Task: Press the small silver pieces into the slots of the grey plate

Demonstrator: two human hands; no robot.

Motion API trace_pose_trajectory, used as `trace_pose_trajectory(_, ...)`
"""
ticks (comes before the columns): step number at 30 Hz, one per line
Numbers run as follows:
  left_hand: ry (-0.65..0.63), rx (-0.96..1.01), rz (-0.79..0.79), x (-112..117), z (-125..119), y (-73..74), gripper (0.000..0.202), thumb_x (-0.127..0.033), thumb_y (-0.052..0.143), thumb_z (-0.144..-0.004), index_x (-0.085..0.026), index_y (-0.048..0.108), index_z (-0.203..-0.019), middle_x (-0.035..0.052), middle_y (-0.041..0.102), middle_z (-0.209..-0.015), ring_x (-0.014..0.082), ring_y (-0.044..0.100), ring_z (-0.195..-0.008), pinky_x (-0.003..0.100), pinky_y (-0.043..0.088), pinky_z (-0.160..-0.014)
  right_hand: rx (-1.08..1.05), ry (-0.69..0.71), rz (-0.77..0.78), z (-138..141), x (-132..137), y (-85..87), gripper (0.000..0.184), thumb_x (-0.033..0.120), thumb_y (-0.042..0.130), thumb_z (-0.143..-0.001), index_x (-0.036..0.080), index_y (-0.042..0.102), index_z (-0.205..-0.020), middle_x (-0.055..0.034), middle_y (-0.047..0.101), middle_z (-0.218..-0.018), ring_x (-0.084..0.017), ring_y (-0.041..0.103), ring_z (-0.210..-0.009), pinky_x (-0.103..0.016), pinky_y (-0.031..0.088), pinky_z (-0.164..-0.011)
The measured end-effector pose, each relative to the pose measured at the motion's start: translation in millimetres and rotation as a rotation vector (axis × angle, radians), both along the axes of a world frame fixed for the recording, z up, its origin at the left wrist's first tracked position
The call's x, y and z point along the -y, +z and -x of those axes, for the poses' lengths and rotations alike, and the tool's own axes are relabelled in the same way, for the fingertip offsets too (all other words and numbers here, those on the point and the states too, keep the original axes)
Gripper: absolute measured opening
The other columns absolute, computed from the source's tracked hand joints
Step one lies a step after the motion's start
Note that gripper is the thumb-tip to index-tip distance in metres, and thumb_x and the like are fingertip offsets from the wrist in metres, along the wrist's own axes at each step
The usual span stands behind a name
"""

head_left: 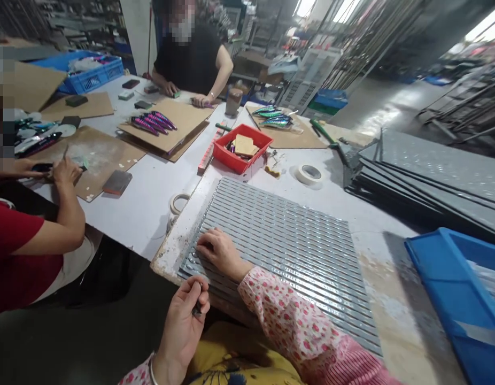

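Note:
A grey ribbed sheet (287,240) with rows of shiny raised strips lies on the near corner of the table. My right hand (222,253) rests over its left part, fingers curled down to the surface; what they pinch, if anything, is hidden. In front of the table edge, my left hand (183,318) is closed round a small dark object (197,307), mostly covered by the fingers, so its kind does not show.
Beyond the sheet are a red tray (241,161) with a yellow sponge and a tape roll (309,173). Stacked grey sheets (440,171) and a blue crate (435,283) stand right. Two co-workers, one in red (26,251), one in black (187,61), handle things at left and back.

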State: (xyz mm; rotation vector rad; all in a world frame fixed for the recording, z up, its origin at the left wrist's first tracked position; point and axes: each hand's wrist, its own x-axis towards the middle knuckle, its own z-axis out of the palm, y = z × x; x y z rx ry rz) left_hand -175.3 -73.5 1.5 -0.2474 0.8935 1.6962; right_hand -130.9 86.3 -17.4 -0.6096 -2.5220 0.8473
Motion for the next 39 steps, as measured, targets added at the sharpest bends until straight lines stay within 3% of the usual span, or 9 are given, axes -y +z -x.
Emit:
trace_pose_trajectory(3, 0.067, 0.009, 0.011, -2.6, 3.0, -2.0, 0.016, -0.019, 0.073, -0.067, -0.014, 0.063, -0.079, -0.0004, 0.054, -0.07, 0.0016, 0.04, -0.052, 0.011, 0.034, -0.043, -0.102, 0.024, 0.192, -8.0, 5.8, 15.1, 0.011, 0.023, 0.056, -0.084, 0.016, 0.06, -0.078, -0.0016, 0.06, -0.074, -0.013, 0.051, -0.071, -0.026, 0.04, -0.067)
trace_pose_trajectory(6, 0.108, 0.021, 0.014, -5.6, 4.8, -3.4, 0.016, -0.02, 0.074, -0.067, -0.014, 0.061, -0.075, -0.002, 0.05, -0.068, 0.0015, 0.038, -0.051, 0.012, 0.034, -0.042, -0.115, 0.176, 0.419, -19.1, 14.6, 31.8, 0.015, 0.031, 0.059, -0.082, 0.016, 0.062, -0.08, -0.0004, 0.059, -0.072, -0.011, 0.051, -0.065, -0.021, 0.041, -0.058)
trace_pose_trajectory(9, 0.132, 0.033, 0.021, -8.1, 4.1, -4.2, 0.018, -0.019, 0.075, -0.065, -0.015, 0.062, -0.077, -0.0026, 0.049, -0.068, 0.0023, 0.04, -0.052, 0.012, 0.036, -0.041, -0.127, 0.271, 0.48, -26.7, 22.4, 41.4, 0.02, 0.037, 0.064, -0.078, 0.017, 0.064, -0.079, -0.0008, 0.06, -0.072, -0.011, 0.052, -0.065, -0.021, 0.042, -0.058)
trace_pose_trajectory(15, 0.132, 0.022, 0.013, -11.6, 2.0, -7.6, 0.021, -0.019, 0.078, -0.061, -0.014, 0.063, -0.074, -0.0036, 0.047, -0.063, 0.0025, 0.04, -0.05, 0.013, 0.036, -0.039, -0.171, 0.244, 0.431, -29.9, 29.2, 45.2, 0.019, 0.035, 0.058, -0.083, 0.018, 0.063, -0.078, -0.0012, 0.061, -0.073, -0.012, 0.054, -0.067, -0.023, 0.043, -0.062)
trace_pose_trajectory(19, 0.126, 0.01, 0.06, -12.5, 1.8, -0.2, 0.013, -0.02, 0.071, -0.069, -0.014, 0.064, -0.078, -0.0009, 0.054, -0.066, 0.0039, 0.046, -0.052, 0.014, 0.04, -0.043, -0.138, 0.243, 0.306, -29.9, 25.9, 45.9, 0.018, 0.032, 0.055, -0.085, 0.018, 0.061, -0.075, -0.0016, 0.06, -0.071, -0.013, 0.053, -0.069, -0.025, 0.042, -0.065)
trace_pose_trajectory(24, 0.078, -0.048, 0.123, -7.5, 2.8, 15.8, 0.023, -0.01, 0.059, -0.078, -0.013, 0.062, -0.1, 0.0116, 0.064, -0.101, 0.0112, 0.06, -0.076, 0.02, 0.05, -0.063, -0.138, -0.09, 0.387, -23.1, 7.8, 29.8, 0.018, 0.029, 0.056, -0.083, 0.017, 0.058, -0.069, 0.0006, 0.057, -0.065, -0.013, 0.049, -0.064, -0.025, 0.038, -0.061)
trace_pose_trajectory(27, 0.013, -0.021, 0.102, -3.9, 2.3, 14.0, 0.017, -0.013, 0.06, -0.077, -0.013, 0.062, -0.094, 0.0104, 0.066, -0.092, 0.0083, 0.057, -0.065, 0.016, 0.046, -0.053, -0.074, -0.203, 0.281, -15.4, -0.3, 18.0, 0.015, 0.026, 0.058, -0.081, 0.017, 0.059, -0.069, 0.0, 0.058, -0.065, -0.014, 0.048, -0.066, -0.027, 0.035, -0.063)
trace_pose_trajectory(33, -0.048, 0.088, 0.021, -2.3, 0.5, 4.9, 0.012, -0.016, 0.063, -0.075, -0.012, 0.061, -0.086, 0.0005, 0.055, -0.067, 0.0021, 0.04, -0.046, 0.013, 0.032, -0.041, 0.053, -0.257, 0.082, -0.1, 3.1, 10.4, 0.014, 0.028, 0.06, -0.08, 0.019, 0.062, -0.07, -0.0005, 0.062, -0.068, -0.016, 0.048, -0.072, -0.028, 0.031, -0.066)
trace_pose_trajectory(39, -0.062, 0.101, 0.042, -2.4, 1.1, 5.4, 0.02, -0.013, 0.055, -0.078, -0.01, 0.06, -0.097, 0.0031, 0.056, -0.072, 0.0042, 0.041, -0.051, 0.016, 0.032, -0.044, 0.195, -0.29, -0.134, 3.9, 10.6, 9.1, 0.018, 0.031, 0.057, -0.083, 0.02, 0.058, -0.068, 0.0004, 0.064, -0.072, -0.018, 0.048, -0.077, -0.03, 0.026, -0.068)
